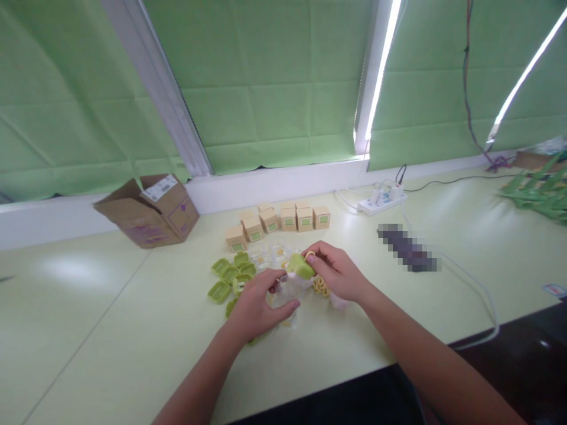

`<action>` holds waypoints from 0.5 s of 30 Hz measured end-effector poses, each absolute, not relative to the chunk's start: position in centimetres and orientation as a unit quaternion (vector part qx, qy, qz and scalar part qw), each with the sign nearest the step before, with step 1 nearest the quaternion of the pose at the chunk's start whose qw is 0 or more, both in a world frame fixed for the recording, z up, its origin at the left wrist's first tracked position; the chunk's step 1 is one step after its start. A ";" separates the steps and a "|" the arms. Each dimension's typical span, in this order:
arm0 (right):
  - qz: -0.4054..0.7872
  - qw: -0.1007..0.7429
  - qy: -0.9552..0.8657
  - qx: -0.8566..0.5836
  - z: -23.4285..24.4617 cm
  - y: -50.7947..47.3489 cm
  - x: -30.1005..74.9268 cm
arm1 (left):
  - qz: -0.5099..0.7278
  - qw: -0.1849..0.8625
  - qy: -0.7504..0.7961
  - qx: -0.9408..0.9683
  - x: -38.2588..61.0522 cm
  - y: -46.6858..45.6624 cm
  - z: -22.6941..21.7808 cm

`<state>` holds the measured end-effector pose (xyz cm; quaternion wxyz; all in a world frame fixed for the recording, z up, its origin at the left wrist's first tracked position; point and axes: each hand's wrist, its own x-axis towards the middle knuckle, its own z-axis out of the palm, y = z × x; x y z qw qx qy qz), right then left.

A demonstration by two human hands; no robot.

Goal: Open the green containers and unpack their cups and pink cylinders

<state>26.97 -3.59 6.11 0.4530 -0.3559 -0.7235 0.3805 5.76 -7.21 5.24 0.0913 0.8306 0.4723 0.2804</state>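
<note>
My right hand (337,270) is closed round a small green plastic piece (300,267) with a yellow ring at its top, held just above the table. My left hand (258,304) pinches a clear plastic bag (287,295) right below that piece. Yellow rings (321,287) lie under my right hand. Several green plastic cases (230,275) lie to the left of my hands. Small clear packets (268,255) lie just behind them.
A row of small tan boxes (283,220) with green labels stands behind the parts. An open cardboard box (148,211) lies on its side at the back left. A white power strip (381,202) with cables sits back right, green strips (538,192) far right.
</note>
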 end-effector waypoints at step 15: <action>0.451 0.483 -0.659 -0.358 6.1 -3.0 27.1 | 0.204 0.172 0.357 0.895 6.7 -8.4 5.6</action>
